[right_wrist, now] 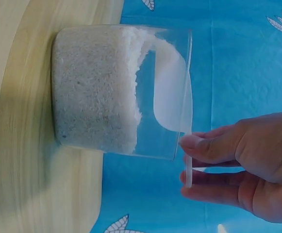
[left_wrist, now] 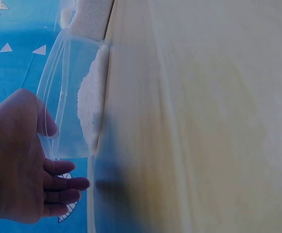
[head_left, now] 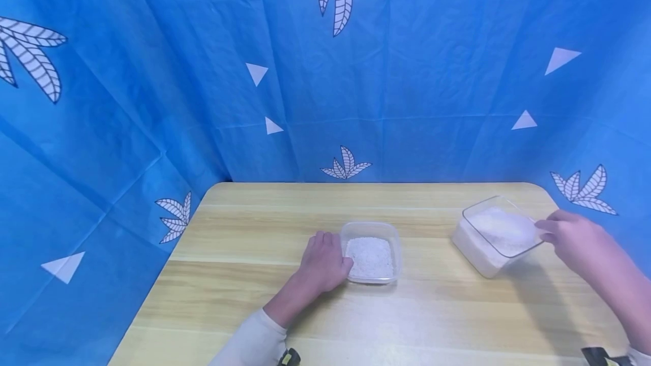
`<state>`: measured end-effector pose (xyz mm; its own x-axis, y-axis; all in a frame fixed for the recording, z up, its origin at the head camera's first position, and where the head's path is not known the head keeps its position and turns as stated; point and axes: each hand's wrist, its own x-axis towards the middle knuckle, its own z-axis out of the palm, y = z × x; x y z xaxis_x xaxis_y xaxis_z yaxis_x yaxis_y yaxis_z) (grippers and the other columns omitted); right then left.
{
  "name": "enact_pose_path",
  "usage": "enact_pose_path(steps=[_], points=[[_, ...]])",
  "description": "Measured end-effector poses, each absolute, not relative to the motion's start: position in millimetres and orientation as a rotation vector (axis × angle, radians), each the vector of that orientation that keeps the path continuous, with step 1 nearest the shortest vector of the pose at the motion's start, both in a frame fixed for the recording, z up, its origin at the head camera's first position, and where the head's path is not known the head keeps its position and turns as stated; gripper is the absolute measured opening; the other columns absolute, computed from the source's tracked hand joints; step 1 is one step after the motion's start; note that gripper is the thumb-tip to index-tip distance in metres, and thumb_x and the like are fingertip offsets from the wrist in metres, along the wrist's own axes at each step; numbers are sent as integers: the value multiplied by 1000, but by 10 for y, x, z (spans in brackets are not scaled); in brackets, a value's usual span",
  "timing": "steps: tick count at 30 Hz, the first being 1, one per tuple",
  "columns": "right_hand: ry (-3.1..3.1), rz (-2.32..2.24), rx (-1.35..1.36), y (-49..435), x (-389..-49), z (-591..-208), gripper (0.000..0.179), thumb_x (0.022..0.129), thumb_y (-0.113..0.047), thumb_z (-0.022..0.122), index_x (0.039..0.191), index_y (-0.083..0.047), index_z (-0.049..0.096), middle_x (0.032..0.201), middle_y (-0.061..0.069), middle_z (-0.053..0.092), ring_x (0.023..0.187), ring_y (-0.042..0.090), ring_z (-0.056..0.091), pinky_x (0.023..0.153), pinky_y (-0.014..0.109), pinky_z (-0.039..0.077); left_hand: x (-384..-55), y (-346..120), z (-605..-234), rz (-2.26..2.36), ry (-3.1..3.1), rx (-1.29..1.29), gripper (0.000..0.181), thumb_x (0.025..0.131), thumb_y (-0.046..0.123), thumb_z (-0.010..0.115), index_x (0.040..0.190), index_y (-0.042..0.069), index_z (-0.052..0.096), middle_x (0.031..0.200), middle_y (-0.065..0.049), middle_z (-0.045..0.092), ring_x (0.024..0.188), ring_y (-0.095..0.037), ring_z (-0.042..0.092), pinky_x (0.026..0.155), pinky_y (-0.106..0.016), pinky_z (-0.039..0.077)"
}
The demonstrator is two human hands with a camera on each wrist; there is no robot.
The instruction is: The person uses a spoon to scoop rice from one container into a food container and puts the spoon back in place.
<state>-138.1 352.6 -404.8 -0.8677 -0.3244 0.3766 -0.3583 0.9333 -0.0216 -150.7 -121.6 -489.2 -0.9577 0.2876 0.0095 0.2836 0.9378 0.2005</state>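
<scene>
Near the middle of the table, a small clear plastic container has a layer of rice in it. My left hand holds its left side, thumb at the rim and the other fingers outside the wall. At the right stands a bigger clear container, filled well up with rice. My right hand pinches the handle of a translucent white scoop between thumb and fingers. The scoop's bowl is inside the bigger container, at the rice surface; its far end is partly hidden by rice.
Both containers stand on a light wooden table with rounded far corners. A blue curtain with white leaf and triangle prints hangs behind the table and at its sides. A stretch of tabletop lies between the two containers.
</scene>
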Motion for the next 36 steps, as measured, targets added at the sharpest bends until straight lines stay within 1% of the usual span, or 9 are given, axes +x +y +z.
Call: enact_pose_path(steps=[3, 6, 10, 13, 18, 26, 32, 36], points=[[-2705, 144, 489, 3562, -1343, -4063, 24, 69, 11, 80, 93, 7, 75, 83, 22, 67, 70, 41, 66, 62, 56, 55, -1505, -1216, -4885, 303, 3068, 456, 37, 93, 39, 48, 100, 4, 52, 93, -6, 47, 91, -23, 41, 91, -38, 40], [-2719, 181, 467, 3596, -1308, -4081, 24, 71, 10, 79, 94, 8, 74, 86, 24, 67, 72, 43, 66, 65, 59, 55, -1503, -1215, -4882, 308, 3060, 452, 37, 93, 39, 48, 101, 3, 52, 94, -7, 47, 92, -23, 41, 92, -39, 40], [-2774, 242, 407, 3611, -1280, -4106, 23, 78, 6, 77, 101, 10, 73, 96, 31, 68, 82, 51, 67, 73, 66, 52, -1508, -1222, -4879, 316, 3055, 444, 38, 93, 40, 48, 103, 3, 53, 94, -6, 47, 92, -23, 41, 91, -39, 40], [-2800, 263, 376, 3617, -1262, -4121, 23, 81, 4, 76, 104, 10, 73, 101, 33, 68, 89, 56, 66, 76, 69, 49, -1512, -1223, -4881, 318, 3055, 444, 38, 92, 40, 48, 103, 3, 53, 94, -6, 47, 92, -23, 41, 92, -39, 41], [-2812, 270, 340, 3623, -1221, -4110, 23, 85, 2, 74, 106, 10, 73, 102, 32, 69, 92, 56, 65, 78, 68, 49, -1516, -1221, -4889, 320, 3064, 449, 37, 92, 38, 49, 101, 3, 53, 94, -7, 48, 92, -23, 41, 92, -39, 41], [-2766, 292, 335, 3545, -1148, -4058, 23, 84, 4, 73, 107, 9, 73, 105, 33, 68, 92, 57, 65, 79, 69, 48, -1520, -1218, -4892, 320, 3074, 454, 37, 93, 38, 49, 100, 3, 53, 94, -7, 49, 93, -24, 42, 93, -39, 41], [-2735, 344, 349, 3457, -1136, -4028, 23, 87, 0, 73, 108, 7, 74, 106, 30, 69, 95, 55, 65, 80, 68, 47, -1516, -1222, -4893, 328, 3068, 454, 36, 92, 39, 49, 100, 4, 53, 95, -7, 50, 93, -24, 43, 92, -40, 41], [-2727, 338, 377, 3389, -1139, -4015, 24, 85, -1, 74, 109, 5, 74, 106, 28, 70, 94, 54, 66, 79, 68, 48, -1517, -1218, -4894, 326, 3063, 453, 36, 92, 39, 49, 100, 4, 53, 95, -7, 50, 94, -24, 43, 94, -40, 41]])
